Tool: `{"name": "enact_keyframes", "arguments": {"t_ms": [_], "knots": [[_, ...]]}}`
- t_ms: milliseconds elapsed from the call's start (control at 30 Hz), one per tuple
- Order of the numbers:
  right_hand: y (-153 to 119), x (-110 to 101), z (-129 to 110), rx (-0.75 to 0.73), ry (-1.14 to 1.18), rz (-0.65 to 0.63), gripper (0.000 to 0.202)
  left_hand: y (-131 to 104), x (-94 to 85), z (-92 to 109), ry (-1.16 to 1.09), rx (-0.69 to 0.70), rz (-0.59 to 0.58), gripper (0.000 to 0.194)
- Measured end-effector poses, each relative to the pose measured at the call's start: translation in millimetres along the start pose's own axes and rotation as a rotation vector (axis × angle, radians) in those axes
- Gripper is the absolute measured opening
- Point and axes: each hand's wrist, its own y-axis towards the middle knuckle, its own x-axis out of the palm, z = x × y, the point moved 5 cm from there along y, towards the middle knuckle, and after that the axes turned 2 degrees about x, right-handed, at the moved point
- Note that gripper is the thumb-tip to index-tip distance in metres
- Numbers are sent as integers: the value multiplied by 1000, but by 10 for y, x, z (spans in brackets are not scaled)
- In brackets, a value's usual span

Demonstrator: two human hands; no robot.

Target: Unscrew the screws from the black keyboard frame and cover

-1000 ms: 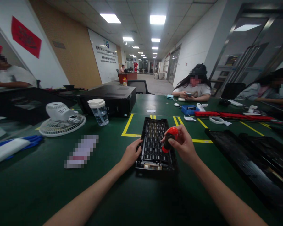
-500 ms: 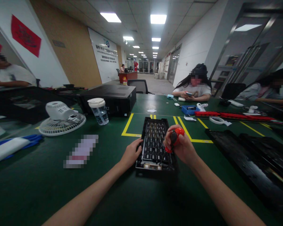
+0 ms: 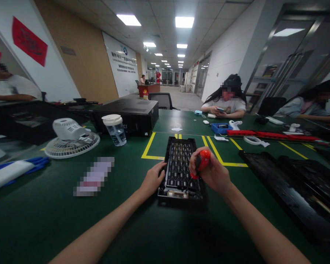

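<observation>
In front of me a long black plastic panel (image 3: 178, 165) with a honeycomb grid lies flat on the table, its short end toward me. My left hand (image 3: 153, 178) grips its left rim, thumb over the edge. My right hand (image 3: 213, 170) is wrapped round the red-and-black handle of a screwdriver (image 3: 203, 160), tilted over the right side of the panel. Its shaft and tip cannot be seen. A small light-coloured strip with fittings shows at the panel's near end.
To the left are a white fan (image 3: 71, 137), a lidded water cup (image 3: 115, 130) and a black computer case (image 3: 129, 115). More black panels (image 3: 280, 194) lie at right. Behind them are a blue tray (image 3: 220, 128) and a red strip (image 3: 269, 135). A person (image 3: 227, 99) sits opposite.
My right hand and the screwdriver have shifted slightly left, and the handle has turned a little. My left hand and the panel stay where they were.
</observation>
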Motion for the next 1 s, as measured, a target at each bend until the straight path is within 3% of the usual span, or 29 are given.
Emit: {"name": "enact_keyframes", "arguments": {"t_ms": [1000], "knots": [[-6, 57, -36, -26, -14, 14, 23, 5, -18, 49, 8, 0, -14, 36]]}}
